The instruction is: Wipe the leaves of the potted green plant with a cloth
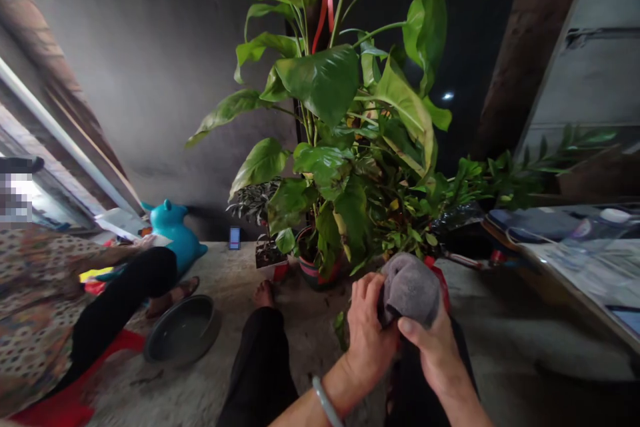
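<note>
A grey cloth, bunched into a rounded bundle, is held between my two hands above my right leg. My left hand grips its left side with the fingers curled over it, and a pale bangle is on that wrist. My right hand holds the cloth from below and the right, its thumb pressed against the lower front. Just beyond the cloth stands a large leafy plant with broad green leaves, some yellowed, and red ribbons at its top. Its dark pot rests on the floor.
A basin lies on the floor at the left, near a seated person in patterned clothing and a blue animal-shaped toy. A small potted plant stands beside the large pot. At the right, a table carries a plastic bottle.
</note>
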`<state>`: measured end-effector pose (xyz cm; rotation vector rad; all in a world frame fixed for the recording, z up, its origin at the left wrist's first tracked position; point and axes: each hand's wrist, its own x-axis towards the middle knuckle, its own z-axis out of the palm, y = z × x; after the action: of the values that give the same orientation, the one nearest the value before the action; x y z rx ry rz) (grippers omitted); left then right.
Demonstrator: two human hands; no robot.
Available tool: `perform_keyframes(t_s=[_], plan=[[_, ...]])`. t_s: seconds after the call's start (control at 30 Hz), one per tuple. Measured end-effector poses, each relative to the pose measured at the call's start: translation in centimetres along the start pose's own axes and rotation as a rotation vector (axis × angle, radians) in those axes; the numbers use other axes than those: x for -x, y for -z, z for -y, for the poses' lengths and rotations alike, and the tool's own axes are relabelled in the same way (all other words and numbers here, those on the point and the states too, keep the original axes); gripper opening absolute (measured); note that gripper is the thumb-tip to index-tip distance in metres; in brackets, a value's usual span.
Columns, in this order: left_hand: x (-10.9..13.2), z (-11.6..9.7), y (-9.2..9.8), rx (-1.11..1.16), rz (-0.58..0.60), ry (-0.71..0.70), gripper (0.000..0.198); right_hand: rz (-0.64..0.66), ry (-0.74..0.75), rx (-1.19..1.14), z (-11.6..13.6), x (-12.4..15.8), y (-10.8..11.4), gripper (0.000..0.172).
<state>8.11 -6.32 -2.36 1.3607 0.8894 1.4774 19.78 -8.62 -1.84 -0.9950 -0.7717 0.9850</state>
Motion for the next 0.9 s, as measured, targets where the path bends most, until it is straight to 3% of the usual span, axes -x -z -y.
perform_keyframes(t_s=[0.07,0.17,0.27,0.37,0.47,0.57,0.7,0.77,0.83,0.9], plan=[[0.5,-0.2,-0.8,0.003,0.017,-0.002,0.05,-0.066,0.001,0.037,-0.2,0.4,-0.2,0.09],[0.8,-1.0,-1.5,-0.044,0.104,-0.034,0.054,-0.238,-0.066,0.05,-0.4,0.7,-0.2,0.071],[-0.1,-1.9,-0.9,-0.057,0.193,-0.051,0.058,-0.371,-0.116,-0.095,0.3,0.2,-0.2,0.054],[-2.1,-2.5,1.2,0.044,0.276,0.067,0.038,-0.314,-0.2,-0.284,1.5,-0.5,0.0,0.046],[-3.8,-2.9,3.4,0.166,0.373,0.219,0.018,-0.255,-0.224,-0.303,1.7,-0.8,0.5,0.042],[-4.3,-3.0,4.5,0.308,0.398,0.294,0.016,-0.251,-0.263,-0.296,1.6,-0.6,1.2,0.043],[-4.1,-2.1,5.1,0.364,0.202,0.391,0.025,-0.377,-0.273,-0.308,4.9,-1.3,1.5,0.049],[-4.0,-1.2,5.4,0.342,0.0,0.393,0.016,-0.413,-0.065,-0.346,8.0,-2.6,0.4,0.048],[-4.2,-0.5,5.5,0.302,-0.247,0.33,0.017,-0.349,0.214,-0.391,10.5,-4.2,-1.8,0.045],[-4.9,-0.1,5.4,0.233,-0.431,0.227,0.019,-0.266,0.349,-0.429,11.3,-5.6,-4.5,0.047]])
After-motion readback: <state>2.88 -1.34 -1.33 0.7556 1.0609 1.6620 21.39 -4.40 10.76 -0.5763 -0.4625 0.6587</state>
